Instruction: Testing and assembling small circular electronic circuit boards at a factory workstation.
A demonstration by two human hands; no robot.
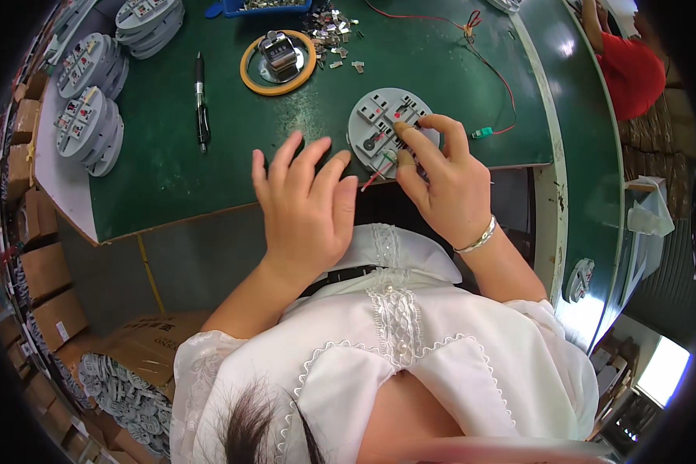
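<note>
A light grey round plastic base (370, 116) with slots, small metal parts and a red and a green wire lies near the front edge of the green table. My right hand (452, 174), with a silver bracelet at the wrist, is bent over its right side. The fingertips and thumb press onto the base, closed around part of it; what lies under them is hidden. My left hand (305, 205) hovers by the table edge, left of the base. Its fingers are spread and it holds nothing.
A tally counter (278, 56) sits inside a yellow ring (308, 71). Small metal pieces (334, 39) lie scattered near a blue tray (263, 8). A black pen (200, 100) and stacked grey bases (85, 124) are leftward; a red lead with a green connector (482, 133) lies right.
</note>
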